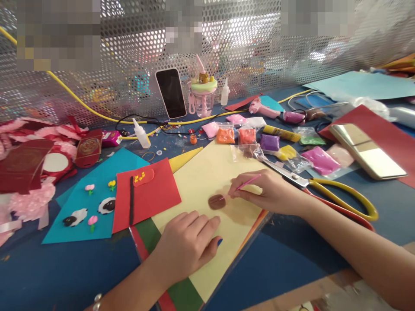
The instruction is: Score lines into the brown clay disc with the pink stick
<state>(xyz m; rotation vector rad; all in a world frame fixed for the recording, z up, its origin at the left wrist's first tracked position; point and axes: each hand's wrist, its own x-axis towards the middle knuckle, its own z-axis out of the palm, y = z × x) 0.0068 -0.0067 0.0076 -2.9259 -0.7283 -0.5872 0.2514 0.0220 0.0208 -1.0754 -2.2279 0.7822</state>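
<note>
My right hand (270,192) pinches a thin pink stick (248,182), its tip resting at a flat brown clay oval (216,201) on a pale yellow sheet (207,172). My left hand (188,242) lies palm down on the same sheet just below the oval, fingers curled loosely and holding nothing. Left of the yellow sheet lies a red sheet (152,198) with a black strip and a small red piece with yellow flowers. Under it is a teal sheet (81,203) carrying clay sheep and small flowers.
Yellow-handled scissors (327,190) lie right of my hand. Several bags of coloured clay (269,142) sit behind the sheet. A phone (170,93) leans on the perforated metal screen, beside a pink cup (202,93) and glue bottles. A mirror (366,151) lies on red paper at right.
</note>
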